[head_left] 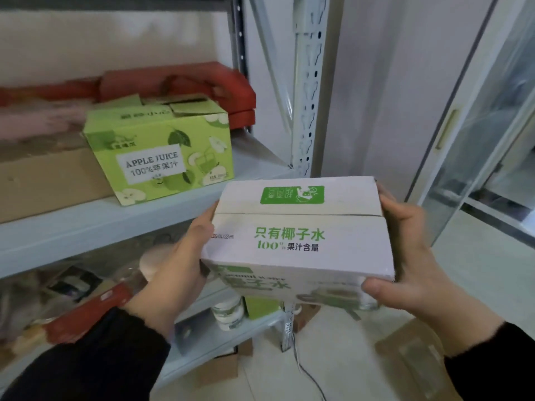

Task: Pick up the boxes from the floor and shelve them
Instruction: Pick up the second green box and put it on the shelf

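Observation:
I hold a white box with green print (298, 227) in the air in front of the grey metal shelf (86, 224), about level with its middle board. My left hand (179, 256) grips the box's left side. My right hand (411, 256) grips its right side, thumb on the near corner. A green apple juice box (162, 151) stands on the middle shelf board, to the left of and beyond the held box. A brown cardboard box (414, 357) lies on the floor at the lower right.
A plain brown carton (43, 180) sits left of the juice box, red boxes (202, 85) behind it. The lower shelf holds a white jar (228, 312) and mixed packages. The perforated shelf upright (308, 91) stands just beyond the held box. A glass-door cabinet (486, 125) is at right.

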`<state>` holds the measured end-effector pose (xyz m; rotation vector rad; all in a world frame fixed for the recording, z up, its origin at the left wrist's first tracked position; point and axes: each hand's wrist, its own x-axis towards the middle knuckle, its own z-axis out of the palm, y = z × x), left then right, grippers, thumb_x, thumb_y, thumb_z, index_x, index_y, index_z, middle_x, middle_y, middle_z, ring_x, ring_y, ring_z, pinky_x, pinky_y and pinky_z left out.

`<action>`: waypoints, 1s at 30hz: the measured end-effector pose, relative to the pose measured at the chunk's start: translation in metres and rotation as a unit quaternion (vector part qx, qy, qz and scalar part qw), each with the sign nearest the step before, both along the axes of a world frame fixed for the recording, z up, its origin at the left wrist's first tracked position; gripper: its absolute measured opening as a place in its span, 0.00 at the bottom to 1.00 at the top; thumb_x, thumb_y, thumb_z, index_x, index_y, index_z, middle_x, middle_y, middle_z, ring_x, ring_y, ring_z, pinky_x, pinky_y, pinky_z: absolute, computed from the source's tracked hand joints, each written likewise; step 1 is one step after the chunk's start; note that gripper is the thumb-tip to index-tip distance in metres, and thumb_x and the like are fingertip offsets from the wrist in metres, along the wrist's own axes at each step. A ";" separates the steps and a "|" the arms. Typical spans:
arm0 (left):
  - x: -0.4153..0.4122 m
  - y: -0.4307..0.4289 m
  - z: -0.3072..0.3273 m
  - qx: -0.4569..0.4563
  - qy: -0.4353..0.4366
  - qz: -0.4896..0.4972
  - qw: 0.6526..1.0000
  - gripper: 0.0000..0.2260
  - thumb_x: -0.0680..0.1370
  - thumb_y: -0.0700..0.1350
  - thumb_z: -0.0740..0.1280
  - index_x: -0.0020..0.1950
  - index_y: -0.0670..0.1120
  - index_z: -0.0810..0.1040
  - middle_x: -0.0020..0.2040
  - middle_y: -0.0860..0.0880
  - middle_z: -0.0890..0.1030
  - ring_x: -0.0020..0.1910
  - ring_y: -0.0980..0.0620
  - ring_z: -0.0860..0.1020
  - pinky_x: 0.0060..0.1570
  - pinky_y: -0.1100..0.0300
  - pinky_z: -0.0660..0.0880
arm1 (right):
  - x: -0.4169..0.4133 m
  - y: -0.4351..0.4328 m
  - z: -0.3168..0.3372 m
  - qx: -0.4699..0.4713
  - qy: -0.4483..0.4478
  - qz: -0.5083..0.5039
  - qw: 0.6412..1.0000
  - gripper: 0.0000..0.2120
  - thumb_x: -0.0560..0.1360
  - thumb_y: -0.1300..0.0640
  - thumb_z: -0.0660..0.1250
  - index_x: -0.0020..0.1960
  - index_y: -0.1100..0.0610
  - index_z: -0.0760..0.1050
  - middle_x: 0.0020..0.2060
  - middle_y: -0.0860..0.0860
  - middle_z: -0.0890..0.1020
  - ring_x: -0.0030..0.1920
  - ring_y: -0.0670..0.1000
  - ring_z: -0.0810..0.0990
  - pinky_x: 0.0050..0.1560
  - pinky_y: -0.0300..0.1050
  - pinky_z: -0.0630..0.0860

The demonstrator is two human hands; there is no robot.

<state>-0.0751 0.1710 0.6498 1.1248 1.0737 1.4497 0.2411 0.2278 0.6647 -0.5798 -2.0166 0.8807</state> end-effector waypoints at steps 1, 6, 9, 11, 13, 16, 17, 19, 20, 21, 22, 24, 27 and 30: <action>-0.007 0.001 0.008 0.002 -0.009 0.010 1.000 0.22 0.83 0.47 0.51 0.77 0.49 0.70 0.71 0.46 0.77 0.71 0.44 0.75 0.70 0.43 0.70 | -0.006 -0.003 0.007 0.020 -0.011 0.000 1.000 0.57 0.68 0.36 0.75 0.75 0.69 0.47 0.79 0.64 0.54 0.79 0.67 0.55 0.72 0.73 0.61; -0.011 0.019 0.055 -0.009 -0.063 0.078 0.995 0.20 0.82 0.50 0.58 0.70 0.46 0.78 0.61 0.45 0.84 0.64 0.42 0.79 0.62 0.47 0.74 | -0.008 -0.015 0.033 0.098 -0.070 -0.061 0.991 0.59 0.61 0.33 0.78 0.81 0.50 0.50 0.76 0.58 0.60 0.77 0.61 0.63 0.71 0.68 0.67; -0.008 0.037 0.094 0.026 0.028 0.156 0.987 0.16 0.78 0.52 0.59 0.59 0.58 0.83 0.54 0.55 0.86 0.60 0.48 0.81 0.58 0.51 0.77 | -0.016 -0.016 0.042 0.134 -0.037 -0.149 0.979 0.50 0.59 0.29 0.75 0.75 0.36 0.57 0.71 0.55 0.63 0.74 0.56 0.65 0.69 0.63 0.70; -0.016 0.040 0.115 0.143 0.241 0.226 0.933 0.15 0.76 0.50 0.62 0.60 0.59 0.81 0.55 0.57 0.82 0.60 0.54 0.78 0.61 0.59 0.74 | -0.026 -0.011 0.048 0.141 -0.017 -0.215 0.966 0.47 0.56 0.33 0.76 0.71 0.35 0.60 0.70 0.56 0.64 0.73 0.43 0.62 0.72 0.45 0.67; -0.030 0.043 0.132 0.259 0.491 0.274 0.785 0.17 0.77 0.45 0.65 0.67 0.50 0.77 0.59 0.51 0.77 0.60 0.54 0.74 0.63 0.62 0.69 | -0.036 -0.003 0.052 0.138 -0.003 -0.255 0.957 0.46 0.55 0.33 0.75 0.70 0.37 0.61 0.70 0.55 0.62 0.69 0.31 0.58 0.68 0.26 0.60; -0.063 0.067 0.152 0.174 0.706 0.273 0.629 0.22 0.77 0.51 0.65 0.71 0.48 0.75 0.67 0.45 0.75 0.67 0.44 0.73 0.70 0.47 0.67 | -0.052 0.016 0.056 0.107 0.022 -0.287 0.952 0.47 0.54 0.32 0.76 0.70 0.37 0.62 0.70 0.49 0.59 0.66 0.30 0.58 0.64 0.22 0.59; -0.072 0.074 0.152 0.087 0.741 0.250 0.617 0.22 0.77 0.55 0.64 0.70 0.50 0.75 0.70 0.47 0.73 0.68 0.44 0.73 0.69 0.43 0.68 | -0.059 0.023 0.056 0.107 0.028 -0.298 0.948 0.48 0.55 0.33 0.77 0.70 0.37 0.62 0.70 0.48 0.58 0.68 0.33 0.59 0.66 0.26 0.60; -0.083 0.079 0.145 -0.019 0.775 0.206 0.597 0.17 0.77 0.58 0.62 0.62 0.54 0.78 0.72 0.50 0.71 0.67 0.45 0.74 0.67 0.41 0.70 | -0.076 0.037 0.057 0.111 0.033 -0.315 0.942 0.49 0.56 0.35 0.80 0.71 0.38 0.61 0.70 0.49 0.56 0.72 0.47 0.61 0.70 0.41 0.65; -0.085 0.079 0.140 -0.027 0.781 0.200 0.591 0.14 0.77 0.57 0.62 0.59 0.54 0.79 0.72 0.50 0.70 0.65 0.45 0.75 0.66 0.40 0.70 | -0.085 0.044 0.058 0.110 0.032 -0.315 0.942 0.49 0.57 0.35 0.81 0.71 0.38 0.61 0.71 0.49 0.56 0.73 0.53 0.61 0.70 0.46 0.65; -0.085 0.077 0.136 -0.018 0.778 0.207 0.594 0.12 0.78 0.54 0.64 0.58 0.52 0.78 0.71 0.49 0.71 0.63 0.43 0.76 0.66 0.39 0.70 | -0.095 0.049 0.059 0.109 0.029 -0.312 0.943 0.49 0.58 0.35 0.81 0.72 0.38 0.60 0.71 0.50 0.56 0.73 0.55 0.61 0.70 0.47 0.65; -0.085 0.076 0.134 -0.006 0.768 0.221 0.602 0.12 0.79 0.51 0.65 0.60 0.50 0.76 0.70 0.48 0.72 0.59 0.42 0.77 0.64 0.40 0.70 | -0.102 0.055 0.061 0.108 0.026 -0.309 0.945 0.49 0.59 0.35 0.81 0.72 0.39 0.59 0.71 0.50 0.55 0.73 0.55 0.60 0.69 0.46 0.64; -0.083 0.077 0.134 -0.002 0.746 0.247 0.618 0.18 0.79 0.49 0.66 0.68 0.49 0.71 0.69 0.46 0.73 0.56 0.41 0.77 0.61 0.44 0.72 | -0.110 0.066 0.066 0.103 0.026 -0.308 0.945 0.48 0.61 0.34 0.80 0.73 0.39 0.58 0.72 0.51 0.55 0.73 0.53 0.59 0.66 0.45 0.63; -0.082 0.088 0.136 -0.028 0.764 0.250 0.594 0.29 0.79 0.51 0.65 0.79 0.53 0.61 0.74 0.45 0.69 0.66 0.38 0.73 0.65 0.42 0.70 | -0.103 0.078 0.072 0.102 0.020 -0.312 0.944 0.48 0.61 0.33 0.78 0.73 0.41 0.59 0.72 0.52 0.56 0.73 0.54 0.60 0.63 0.42 0.63; -0.082 0.096 0.133 -0.073 0.779 0.269 0.563 0.26 0.80 0.53 0.63 0.78 0.56 0.65 0.71 0.46 0.68 0.65 0.37 0.70 0.66 0.39 0.68 | -0.098 0.081 0.066 0.109 0.012 -0.323 0.940 0.49 0.59 0.31 0.79 0.72 0.41 0.58 0.72 0.54 0.56 0.73 0.56 0.60 0.64 0.43 0.64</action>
